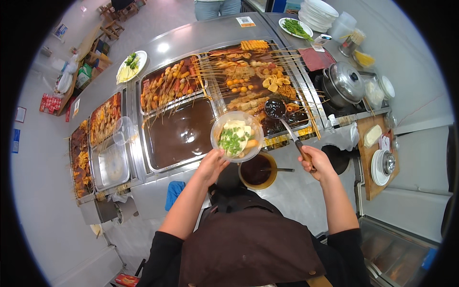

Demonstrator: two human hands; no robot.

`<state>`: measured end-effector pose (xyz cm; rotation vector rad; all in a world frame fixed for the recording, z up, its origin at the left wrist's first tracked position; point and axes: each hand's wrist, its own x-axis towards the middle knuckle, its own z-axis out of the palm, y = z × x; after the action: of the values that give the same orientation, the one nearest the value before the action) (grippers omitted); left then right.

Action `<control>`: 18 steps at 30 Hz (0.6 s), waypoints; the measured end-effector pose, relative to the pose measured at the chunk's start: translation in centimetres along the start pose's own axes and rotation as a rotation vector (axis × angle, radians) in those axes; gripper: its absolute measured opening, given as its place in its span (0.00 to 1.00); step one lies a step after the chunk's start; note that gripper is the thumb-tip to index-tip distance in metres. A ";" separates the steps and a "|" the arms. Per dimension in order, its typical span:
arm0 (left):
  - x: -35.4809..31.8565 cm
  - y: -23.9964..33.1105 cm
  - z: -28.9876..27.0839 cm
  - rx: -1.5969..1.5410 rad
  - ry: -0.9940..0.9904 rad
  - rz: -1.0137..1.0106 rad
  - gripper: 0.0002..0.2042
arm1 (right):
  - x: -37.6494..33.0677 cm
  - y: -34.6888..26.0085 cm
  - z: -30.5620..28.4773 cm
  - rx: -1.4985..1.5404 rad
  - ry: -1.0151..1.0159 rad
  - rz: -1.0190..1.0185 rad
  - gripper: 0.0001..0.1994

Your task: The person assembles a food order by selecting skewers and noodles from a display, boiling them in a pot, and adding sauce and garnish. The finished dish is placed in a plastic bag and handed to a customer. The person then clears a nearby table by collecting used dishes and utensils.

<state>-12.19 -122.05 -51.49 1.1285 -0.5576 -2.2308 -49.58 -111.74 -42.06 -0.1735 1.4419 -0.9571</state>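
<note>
My left hand [213,165] is closed on the near-left side of a clear plastic bowl [258,125]. Inside it lie chopped green onions [233,139], pale slices and some orange-brown pieces. In my right hand [316,162] is the dark handle of a ladle [291,131]. Dark brown sauce fills the ladle's round cup, which hangs over the near part of a tray of skewers [239,71], right of the bowl. Several kinds of food on sticks lie in brown broth there. To the left, a wide steel pan [179,129] holds smooth brown sauce.
Below the counter edge stands a yellow tub [273,178] of dark sauce with a spoon handle across it. A lidded steel pot [343,82] stands at the right. More skewer trays [169,83] line the left, with a plate of greens [138,57] behind. Skewer sticks jut over the counter's right side.
</note>
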 end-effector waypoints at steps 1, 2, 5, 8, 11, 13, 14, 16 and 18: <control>0.7 0.2 0.5 0.004 -0.001 0.002 0.24 | -1.1 -0.6 0.2 -0.011 -0.020 -0.014 0.09; 1.4 0.3 1.0 0.016 0.001 0.003 0.24 | -2.1 -1.2 0.3 -0.027 -0.025 -0.024 0.10; 3.4 0.7 2.5 0.006 0.027 -0.015 0.25 | -5.0 -2.7 1.0 -0.066 -0.057 -0.031 0.11; 4.9 0.5 3.7 -0.007 0.025 -0.025 0.28 | -6.9 -3.2 1.9 -0.111 -0.101 -0.015 0.14; 6.2 0.2 4.6 -0.021 0.005 -0.034 0.26 | -7.6 -2.7 2.6 -0.209 -0.070 -0.021 0.18; 6.5 -0.1 4.9 -0.026 -0.021 -0.041 0.24 | -7.6 -1.7 3.0 -0.352 -0.051 -0.067 0.23; 6.6 -0.1 5.0 -0.032 -0.008 -0.044 0.24 | -7.5 -1.0 3.2 -0.502 0.012 -0.190 0.22; 6.6 -0.3 5.2 -0.040 0.007 -0.048 0.23 | -7.4 0.8 3.3 -0.781 0.117 -0.455 0.22; 6.5 -0.3 5.0 -0.035 0.004 -0.046 0.23 | -7.0 1.5 2.1 -0.938 0.197 -0.653 0.23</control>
<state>-19.51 -125.52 -52.64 1.1392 -0.4937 -2.2683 -45.99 -107.18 -37.33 -1.3321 1.9812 -0.7290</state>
